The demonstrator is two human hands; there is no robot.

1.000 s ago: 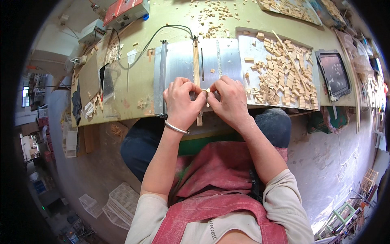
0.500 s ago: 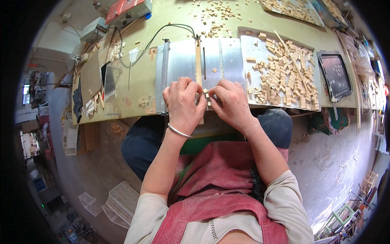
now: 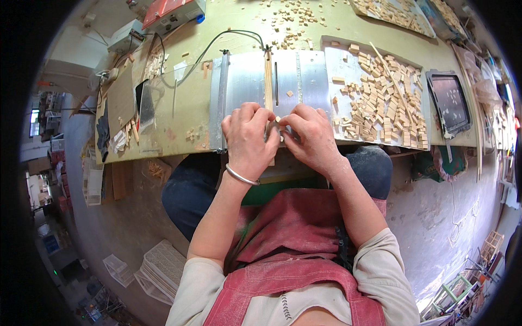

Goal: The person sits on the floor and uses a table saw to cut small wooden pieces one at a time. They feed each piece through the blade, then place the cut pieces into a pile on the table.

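Observation:
My left hand (image 3: 249, 136), a silver bangle on its wrist, and my right hand (image 3: 309, 135) meet at the near part of a metal plate (image 3: 243, 76). Their curled fingers hold a tiny pale wooden block (image 3: 278, 119) between the fingertips, partly hidden. A long wooden strip (image 3: 268, 81) runs front to back along the plate, beneath the fingers, beside a narrow dark slot (image 3: 277, 82). Another small block (image 3: 290, 93) lies on the plate just beyond my right hand.
Right of the plate, a white board (image 3: 342, 65) holds many small blocks and a long stick. A black-framed tray (image 3: 448, 98) sits farther right. On the left are a clear sheet (image 3: 160, 130) and brown board (image 3: 120, 103); behind, a red machine (image 3: 173, 12), cables and scattered blocks.
My hands stay at the plate's near part while their fingertips shift around the tiny block. The view has moved very slightly, with the bench appearing a little farther right.

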